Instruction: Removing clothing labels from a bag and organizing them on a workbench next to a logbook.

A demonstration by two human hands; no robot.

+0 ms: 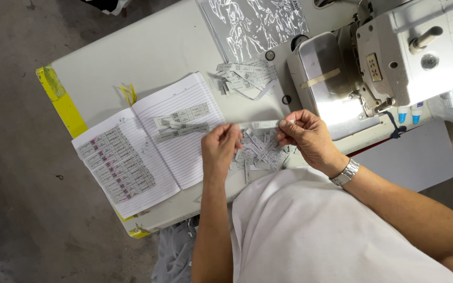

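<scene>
Hands (221,144) (302,133) stretching label strip (260,124) above label pile (260,152), notebook (148,141) beside

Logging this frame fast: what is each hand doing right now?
Left hand: closed, pinching one end of a thin white paper label strip.
Right hand: closed, pinching the strip's other end.

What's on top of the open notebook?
Label strips lie on the notebook's right page, and rows of labels cover the left page. The lines beneath them are hidden.
</scene>
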